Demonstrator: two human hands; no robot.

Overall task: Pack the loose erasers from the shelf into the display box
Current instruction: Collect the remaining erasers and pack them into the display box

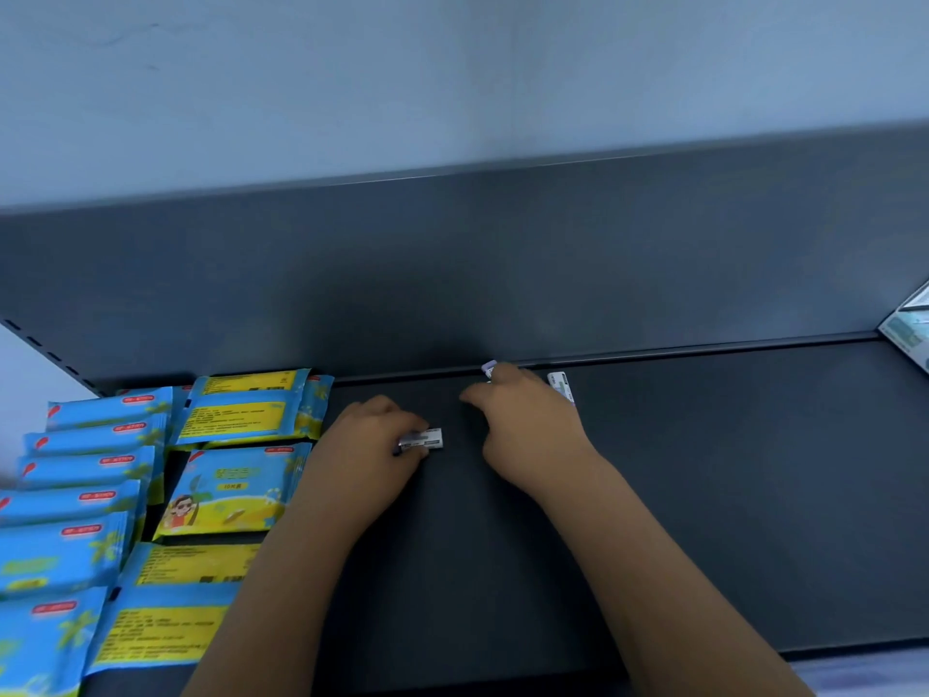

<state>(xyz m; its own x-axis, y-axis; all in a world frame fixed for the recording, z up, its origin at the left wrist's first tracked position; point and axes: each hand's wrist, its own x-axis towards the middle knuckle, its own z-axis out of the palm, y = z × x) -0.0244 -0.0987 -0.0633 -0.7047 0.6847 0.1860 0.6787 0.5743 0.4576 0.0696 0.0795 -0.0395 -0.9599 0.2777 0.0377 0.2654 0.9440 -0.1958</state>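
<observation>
Both my hands rest on the dark shelf (pixel 704 495). My left hand (pixel 369 445) pinches a small white wrapped eraser (pixel 427 439) at its fingertips, low over the shelf. My right hand (pixel 528 425) is curled near the back of the shelf, with the end of another eraser (pixel 488 367) showing above its fingers. A third eraser (pixel 562 387) lies just right of that hand, partly behind it. At the far right edge stands a box (pixel 907 329), only partly in view; I cannot tell whether it is the display box.
Several blue and yellow wipe packs (pixel 226 490) fill the left part of the shelf, close to my left forearm. The dark back panel (pixel 452 274) rises behind the shelf. The shelf's front edge (pixel 854 651) runs along the lower right.
</observation>
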